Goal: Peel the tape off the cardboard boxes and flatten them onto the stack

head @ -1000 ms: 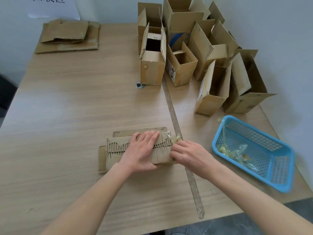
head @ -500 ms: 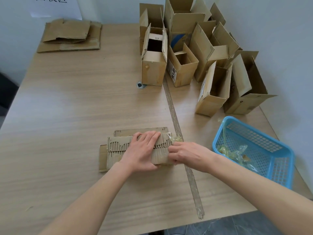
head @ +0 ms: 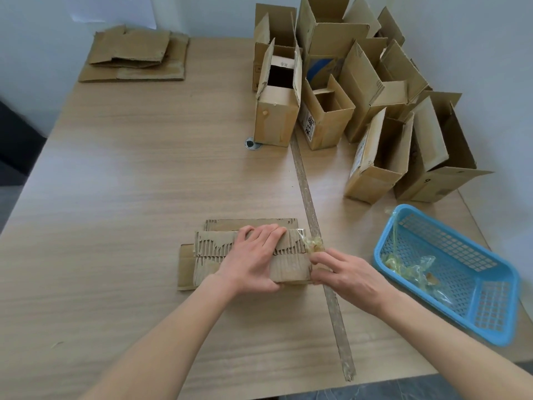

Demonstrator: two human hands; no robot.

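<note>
A flattened box (head: pixel 248 255) lies on the wooden table (head: pixel 129 183), just left of a long strip of old tape (head: pixel 311 223) that runs down the tabletop; every place below is given from this flattened box. The left hand (head: pixel 253 258) lies across its top with the fingers spread flat and nearly straight, pressing down, most likely to keep the cardboard from sliding or lifting while the tape is pulled. The right hand (head: pixel 343 272) is at the box's right end, its fingertips drawn together at the edge below a crumpled wad of clear, yellowish tape (head: pixel 314 243). They appear to pinch the tape where it clings to the cardboard, though the contact itself is too small to make out.

To the right of the box, well apart, sits a blue basket (head: pixel 490 313) holding peeled tape scraps (head: pixel 409 264); it seems placed there so the right hand can drop waste without a long reach. Beyond the box, to the far right, stands a cluster of upright open boxes (head: pixel 346 96), not yet flattened. Far beyond it to the left, at the table's back corner, lies the stack (head: pixel 135 56) of flattened cardboard where this piece should go once stripped.

The step in hand looks like freeing the last tape from this box.
</note>
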